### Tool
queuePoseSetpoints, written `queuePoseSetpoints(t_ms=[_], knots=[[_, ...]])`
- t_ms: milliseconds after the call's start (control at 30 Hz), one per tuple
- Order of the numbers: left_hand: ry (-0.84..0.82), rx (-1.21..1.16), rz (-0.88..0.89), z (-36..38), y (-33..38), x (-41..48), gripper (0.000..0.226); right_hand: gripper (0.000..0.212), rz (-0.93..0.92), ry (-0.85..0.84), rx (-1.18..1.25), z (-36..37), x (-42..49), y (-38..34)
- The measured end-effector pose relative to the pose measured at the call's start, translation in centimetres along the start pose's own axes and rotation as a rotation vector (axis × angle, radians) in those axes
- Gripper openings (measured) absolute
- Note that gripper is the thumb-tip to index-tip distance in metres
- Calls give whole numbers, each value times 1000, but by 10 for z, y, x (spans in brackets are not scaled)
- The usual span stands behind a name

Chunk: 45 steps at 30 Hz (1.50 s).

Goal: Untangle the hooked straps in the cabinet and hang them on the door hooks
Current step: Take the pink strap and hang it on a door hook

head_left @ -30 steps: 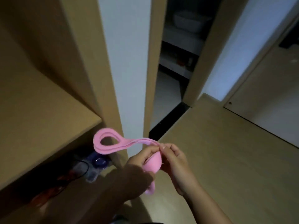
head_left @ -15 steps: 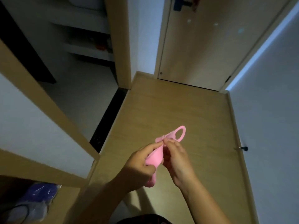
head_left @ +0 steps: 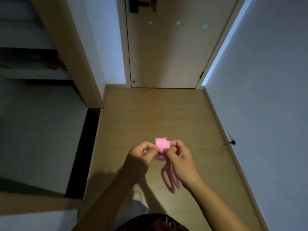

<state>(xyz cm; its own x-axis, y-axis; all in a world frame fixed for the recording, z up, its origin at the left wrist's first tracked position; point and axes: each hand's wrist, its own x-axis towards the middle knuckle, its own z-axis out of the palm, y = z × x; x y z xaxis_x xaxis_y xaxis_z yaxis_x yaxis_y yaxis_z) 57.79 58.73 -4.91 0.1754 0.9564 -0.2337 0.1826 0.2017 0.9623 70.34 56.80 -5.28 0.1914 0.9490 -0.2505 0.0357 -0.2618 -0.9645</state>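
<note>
I hold a bundle of pink straps in front of me, above the wooden floor. My left hand pinches the flat folded part from the left. From the right, my right hand pinches the same spot with curled fingers. Looped ends of the straps hang down below my right hand. The closed door stands straight ahead, with small pale hooks on it and dark items hanging near its top.
A doorway on the left opens onto a dim tiled room with shelves. A blue-white wall runs along the right, with a door stopper near its base. Wooden floor lies between me and the door.
The view has swung from the cabinet to face the door. The strap loops that pointed up and sideways now hang below my right hand. Both hands still hold the bundle.
</note>
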Motion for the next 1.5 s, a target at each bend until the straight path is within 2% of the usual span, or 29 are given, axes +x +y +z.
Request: queuePoseSetpoints(t_ms=[133,233,367,467,567,733,833,900,1000,1100,1167,1200,1333,1400,1500], knots=[[-63,-20,19,-2,12,62,29,19,-71,-10,-85,-4,44,-17],[-16,-12,26,5,13,92,23,12,-92,-38,-148,-12,67,-25],[35,21,-14,15,20,129,14,17,-93,-38,-145,-18,101,-29],[24,43,-19,22,30,159,19,12,-101,-43,-140,-25,133,-33],[7,1,-19,30,37,190,22,18,-88,-73,-123,-36,168,-37],[35,-43,1,54,52,257,22,18,-221,-69,-299,-63,242,-50],[31,-109,-13,72,70,295,19,10,-218,-60,-346,-85,288,-67],[32,-158,-43,82,82,318,11,13,-240,-43,-378,-100,317,-79],[38,-106,-44,92,96,344,26,23,-238,-35,-484,-122,357,-93],[141,-75,-13,93,104,369,31,16,-281,-5,-668,-135,392,-99],[164,-32,37,90,108,390,29,9,-285,-55,-776,-138,414,-105],[147,-6,58,87,111,401,28,12,-294,-92,-825,-137,424,-109],[95,67,114,75,122,445,32,38,-364,-243,-943,-120,461,-121],[72,75,131,69,127,469,33,36,-388,-271,-931,-107,482,-126],[21,54,153,57,139,513,28,26,-417,-197,-901,-92,521,-136]])
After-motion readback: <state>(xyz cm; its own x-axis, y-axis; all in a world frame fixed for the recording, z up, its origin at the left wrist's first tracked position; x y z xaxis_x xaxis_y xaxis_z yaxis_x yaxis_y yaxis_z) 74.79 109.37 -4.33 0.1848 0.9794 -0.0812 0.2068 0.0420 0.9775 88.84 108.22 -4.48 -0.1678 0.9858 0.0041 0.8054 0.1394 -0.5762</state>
